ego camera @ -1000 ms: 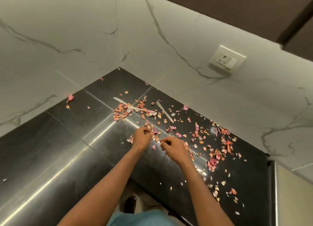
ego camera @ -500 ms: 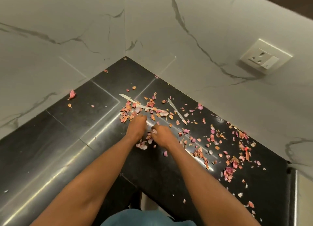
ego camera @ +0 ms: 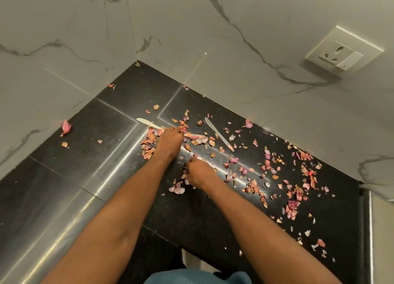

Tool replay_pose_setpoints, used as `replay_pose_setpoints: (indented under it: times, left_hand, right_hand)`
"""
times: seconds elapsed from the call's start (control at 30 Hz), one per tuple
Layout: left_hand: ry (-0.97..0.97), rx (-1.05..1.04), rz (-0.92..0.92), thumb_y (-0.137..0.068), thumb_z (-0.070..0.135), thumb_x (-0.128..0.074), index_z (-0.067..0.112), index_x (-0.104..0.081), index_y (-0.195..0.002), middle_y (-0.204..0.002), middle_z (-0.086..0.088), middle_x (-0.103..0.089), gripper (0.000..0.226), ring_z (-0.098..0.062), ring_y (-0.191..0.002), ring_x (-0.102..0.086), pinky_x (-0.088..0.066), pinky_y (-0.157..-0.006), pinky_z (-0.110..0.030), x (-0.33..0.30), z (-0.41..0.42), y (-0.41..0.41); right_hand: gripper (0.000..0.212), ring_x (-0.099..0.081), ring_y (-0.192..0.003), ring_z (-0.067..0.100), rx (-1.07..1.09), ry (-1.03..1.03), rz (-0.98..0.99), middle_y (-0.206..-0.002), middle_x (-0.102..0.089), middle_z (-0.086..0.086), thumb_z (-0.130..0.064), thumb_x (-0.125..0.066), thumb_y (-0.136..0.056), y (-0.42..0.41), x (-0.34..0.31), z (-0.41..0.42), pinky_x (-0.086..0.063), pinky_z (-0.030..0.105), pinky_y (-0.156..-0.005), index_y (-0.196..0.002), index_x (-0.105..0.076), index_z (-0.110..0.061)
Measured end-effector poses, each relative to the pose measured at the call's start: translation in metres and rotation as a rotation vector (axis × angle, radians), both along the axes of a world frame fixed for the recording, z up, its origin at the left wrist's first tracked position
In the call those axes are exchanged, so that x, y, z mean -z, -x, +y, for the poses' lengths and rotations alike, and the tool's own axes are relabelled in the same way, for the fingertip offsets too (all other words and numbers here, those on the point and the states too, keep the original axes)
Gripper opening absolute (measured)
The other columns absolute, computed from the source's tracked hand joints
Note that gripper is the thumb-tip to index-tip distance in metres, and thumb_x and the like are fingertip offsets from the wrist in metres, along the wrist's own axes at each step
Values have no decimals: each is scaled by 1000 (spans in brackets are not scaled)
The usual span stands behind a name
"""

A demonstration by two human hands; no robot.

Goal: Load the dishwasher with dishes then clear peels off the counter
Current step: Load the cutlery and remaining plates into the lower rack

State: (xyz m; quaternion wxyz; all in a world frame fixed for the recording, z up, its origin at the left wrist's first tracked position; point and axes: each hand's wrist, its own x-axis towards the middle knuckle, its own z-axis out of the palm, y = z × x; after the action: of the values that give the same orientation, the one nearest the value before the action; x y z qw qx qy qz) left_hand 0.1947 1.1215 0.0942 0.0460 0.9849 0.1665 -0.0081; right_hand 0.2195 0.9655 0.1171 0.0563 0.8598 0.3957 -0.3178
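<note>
Pink and orange peels (ego camera: 253,185) lie strewn over the black table (ego camera: 89,147), thickest in a band from the middle out to 3 o'clock, with a small heap at the centre under the left hand (ego camera: 169,138) and stray bits toward the front edge at 4 o'clock. Two pale flat knives are in view: one knife (ego camera: 147,123) at 11 o'clock of the left hand, its near end hidden under that hand and the peels, and a second knife (ego camera: 218,133) at 2 o'clock, lying free and slanted among the scraps. The left hand reaches deepest, fingers curled down into the heap; whether it pinches peel cannot be told. The right hand (ego camera: 197,174) sits nearer, fingers bent and closed round a clump of peels, more lying just beside it at 7 o'clock. One large peel (ego camera: 66,127) lies alone at 9 o'clock against the marble wall (ego camera: 64,38). Two walls meet in a corner at 12 o'clock and close the table in; one socket (ego camera: 343,52) sits on the wall at 2 o'clock. The left half of the table holds only a few scraps.
</note>
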Motion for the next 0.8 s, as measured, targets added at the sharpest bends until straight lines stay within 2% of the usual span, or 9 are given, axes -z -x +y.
replay_pose_setpoints:
  times: [0.1, 0.2, 0.37, 0.53, 0.67, 0.8]
  left_hand:
    - [28, -13, -4, -85, 6, -74, 2, -66, -120, -116, -17, -67, 36, -32, -107, -63, -53, -93, -41, 5, -2, -5]
    - [8, -12, 6, -87, 7, -72, 0, -66, -118, -123, -17, -64, 33, -31, -111, -60, -51, -95, -42, 9, -3, -6]
    - [-111, 91, 91, -88, 18, -73, 7, -69, -117, -140, -16, -54, 31, -31, -121, -54, -45, -102, -44, 12, -4, -10]
    - [-223, 148, 132, -91, 18, -69, 6, -63, -124, -150, -22, -44, 35, -36, -133, -47, -41, -109, -49, 11, -11, -12]
    - [-208, 133, 106, -92, 17, -68, 5, -63, -125, -147, -21, -47, 35, -35, -133, -47, -42, -109, -49, 5, -16, -12]
    - [-125, 86, 10, -94, 18, -64, 6, -66, -114, -133, -17, -57, 23, -30, -121, -53, -45, -104, -47, -1, -21, -10]
  right_hand:
    - [42, -58, -118, 29, -8, -21, -19, -140, -47, 7, -19, -67, -97, 5, 7, 1, -52, 43, -99, -137, -59, -13]
    - [43, -58, -117, 30, 5, -53, -35, -142, -44, 7, -19, -69, -94, 8, 13, -1, -53, 44, -100, -136, -61, -10]
    - [48, -57, -118, 31, -8, -76, -41, -146, -38, 7, -17, -71, -92, 8, 14, -6, -52, 46, -102, -138, -59, -10]
    - [53, -56, -122, 33, -6, -49, -7, -150, -36, 10, -14, -72, -90, 8, 11, -5, -51, 46, -105, -140, -57, -9]
    - [50, -54, -125, 33, -9, -21, 30, -154, -34, 10, -19, -68, -94, -1, 4, 2, -49, 46, -106, -142, -57, -13]
    - [44, -56, -119, 26, 57, -177, 140, -140, -51, 8, -26, -63, -98, -7, -4, -9, -50, 40, -97, -141, -57, -19]
